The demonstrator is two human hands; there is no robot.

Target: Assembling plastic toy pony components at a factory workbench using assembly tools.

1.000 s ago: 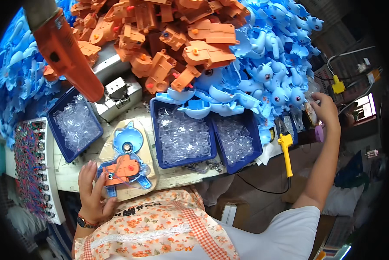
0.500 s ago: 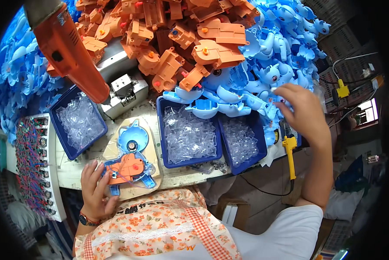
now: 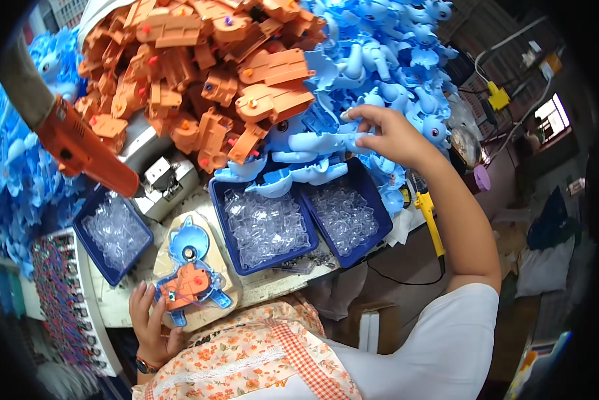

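My right hand point(image 3: 391, 137) reaches to the front of the blue heap, thumb and forefinger bent round the end of a pale blue toy shell half point(image 3: 316, 143). My left hand point(image 3: 151, 323) lies at the left edge of a cream fixture block point(image 3: 231, 283), fingers stretched out, fingertips beside an orange gearbox housing point(image 3: 187, 285). That housing sits in an open blue animal-shaped toy shell point(image 3: 187, 241) set in the block. A round dark part shows in the shell's head, and thin wires run about the housing.
Blue bins of clear plastic parts point(image 3: 266, 227) stand mid-table, with another bin point(image 3: 115, 233) at left. Orange housings point(image 3: 199, 73) are heaped behind. An orange power tool point(image 3: 89, 143) hangs at left above a metal jig point(image 3: 166, 183). A yellow-handled tool point(image 3: 431, 223) is at right.
My right hand has moved left along the blue pile and closed round a shell half. The whole view has shifted; my left hand stays by the fixture block.
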